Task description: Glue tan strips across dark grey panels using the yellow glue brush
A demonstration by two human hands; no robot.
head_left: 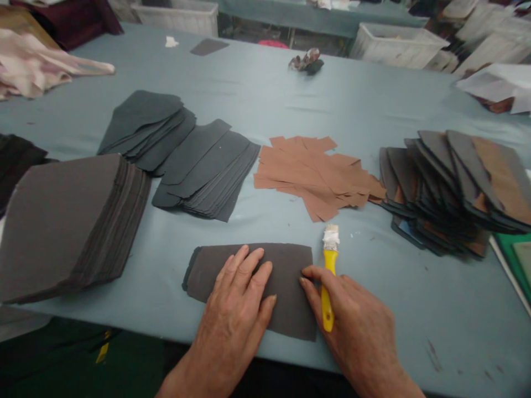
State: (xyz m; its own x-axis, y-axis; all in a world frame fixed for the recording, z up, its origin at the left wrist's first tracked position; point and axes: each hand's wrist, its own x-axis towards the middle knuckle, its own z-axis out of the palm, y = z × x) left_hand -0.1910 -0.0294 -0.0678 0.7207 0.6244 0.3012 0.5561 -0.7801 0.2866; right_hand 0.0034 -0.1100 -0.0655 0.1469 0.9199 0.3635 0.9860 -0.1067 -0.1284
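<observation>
A dark brown fabric or leather-like panel (290, 298) lies near the table's front edge, with a blackish strip (189, 270) showing along its left end. My left hand (236, 304) rests flat on the panel, fingers stretched out and holding nothing. At the panel's right edge, the thumb and forefinger of my right hand (352, 315) come close together and touch it. A yellow-handled brush (330, 260) is held in that same hand, its handle passing under the forefinger. White stuff coats the bristles, which point away from me.
Left stands a thick stack of brown panels (62, 215). Dark grey pieces (207, 166) fan out beyond my left hand, beside a heap of tan strips (315, 171). Layered dark and tan pieces (452, 182) sit at right. White bins (394, 47) stand past the far edge.
</observation>
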